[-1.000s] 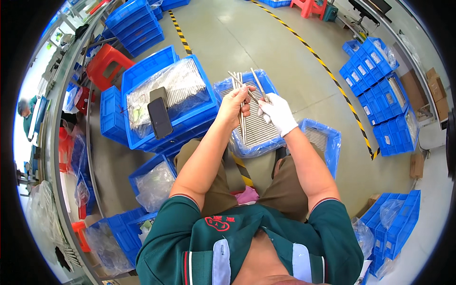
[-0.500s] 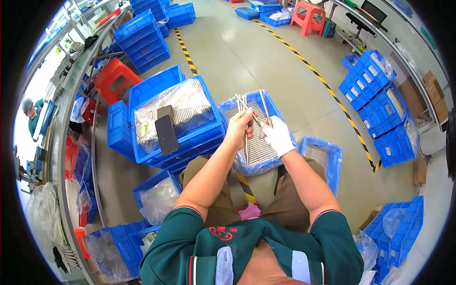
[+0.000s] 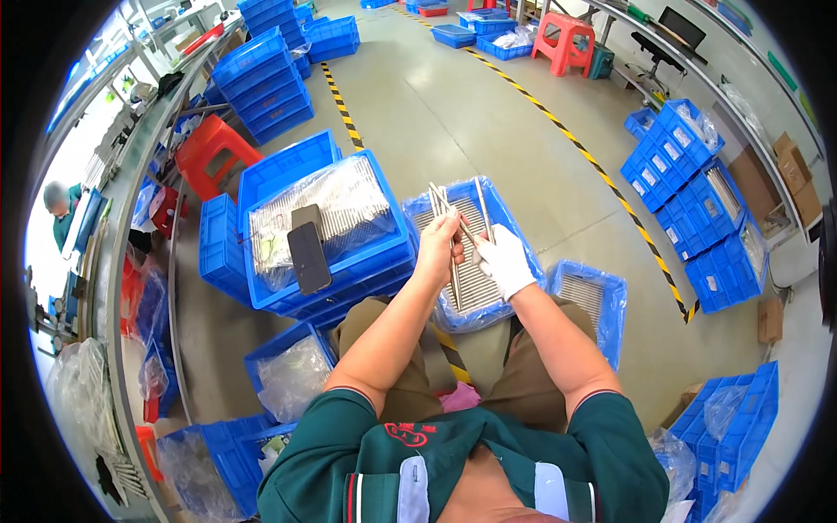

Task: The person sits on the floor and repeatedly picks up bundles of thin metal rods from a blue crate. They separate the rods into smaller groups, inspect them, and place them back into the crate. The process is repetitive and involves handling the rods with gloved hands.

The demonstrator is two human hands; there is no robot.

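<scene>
Left hand: the bare left hand (image 3: 443, 244) was closed around several thin metal rods (image 3: 456, 288), their lower ends pointing to 6 o'clock.
Right hand: the gloved right hand (image 3: 506, 261) gripped a single rod (image 3: 483, 205) that pointed just short of 12 o'clock.
Crossing rod: one slanted from 11 o'clock toward the gloved fingers; whether both hands held it could not be told.
Lined bin: the held rods were above a blue bin (image 3: 503, 202), where more rods lay in rows.
Side bin: a smaller bin (image 3: 615, 322) with rods stood at 4 o'clock from the hands.
Phone: a dark phone (image 3: 309, 257) lay at 9 o'clock, over plastic-covered rods.
Latest change: the view had tipped upward, showing more floor (image 3: 436, 105) at 12 o'clock; both grips looked much the same, so the handling itself had probably hardly advanced.
</scene>
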